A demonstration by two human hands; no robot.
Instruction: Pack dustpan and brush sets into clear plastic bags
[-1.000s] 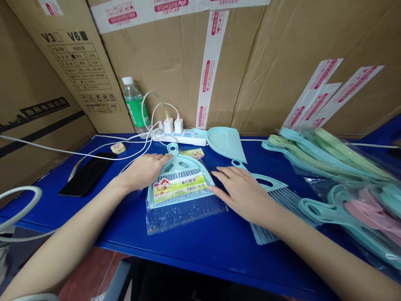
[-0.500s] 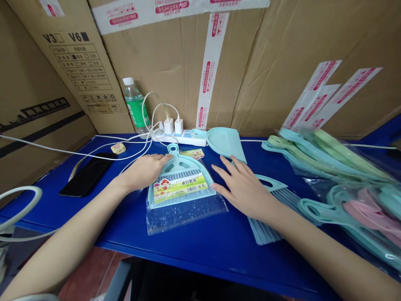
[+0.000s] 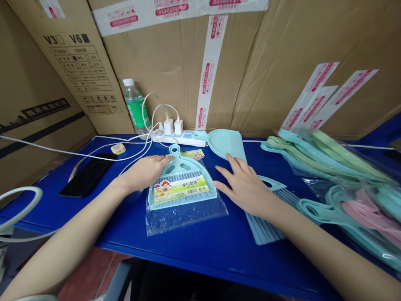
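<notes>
A light-blue dustpan and brush set [image 3: 171, 168] lies on the table in a clear plastic bag [image 3: 184, 218], with a printed card across the bristles. My left hand [image 3: 146, 172] is at its upper left edge, fingers together and closed over the rim near the handle; its thumb is hidden. On the other side, my right hand [image 3: 246, 184] is open with fingers spread and palm down, its thumb close to the set's right edge. A loose dustpan [image 3: 226, 142] lies beyond my right fingertips. Beneath my right wrist, a loose brush [image 3: 265, 230] is partly covered.
More bagged sets [image 3: 326, 154] are piled at the right. A power strip [image 3: 188, 140] with chargers and white cables, a water bottle [image 3: 136, 108] and a black phone [image 3: 86, 175] stand or lie toward the back left. Cardboard boxes [image 3: 175, 62] wall the blue table's back.
My right hand has shifted slightly right, and its thumb has come away from the set's edge. My left hand and the bagged set stay nearly still.
</notes>
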